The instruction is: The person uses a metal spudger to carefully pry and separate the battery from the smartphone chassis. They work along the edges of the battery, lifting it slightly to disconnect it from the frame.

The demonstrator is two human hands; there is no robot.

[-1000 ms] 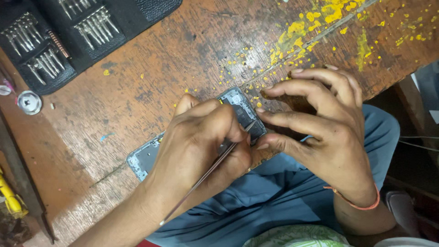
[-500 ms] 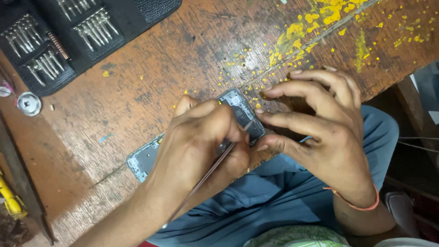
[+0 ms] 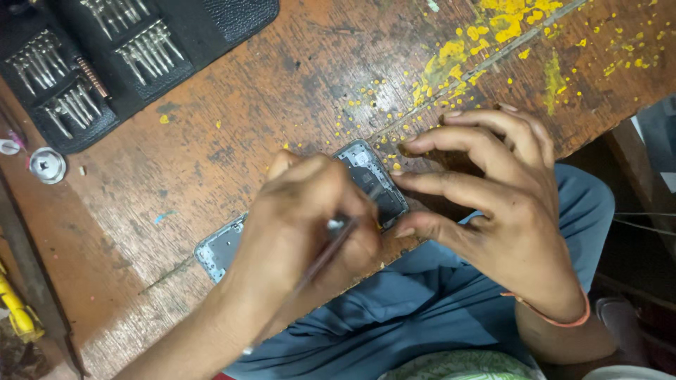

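a person sat at a worn wooden counter [image 3: 232, 134] spattered with yellow paint, seen from above. an opened phone body [image 3: 370, 179], its back off and dark insides showing, lay along the near edge of the counter, above the person's lap. the left hand [image 3: 310, 225] covered its middle, grip clamped on a thin metal tool [image 3: 331, 250] held like a pen, tip toward the phone's upper part, probably for fine work inside; the exact contact point was hidden. the right hand [image 3: 507, 211] had its fingertips [image 3: 408, 179] spread apart and pressed against the phone's end, seemingly to steady it. at the far left corner of the counter lay an open black case [image 3: 211, 28] holding rows of small metal screwdriver bits in slots. a small round metal part [image 3: 47, 165] sat near the left edge.
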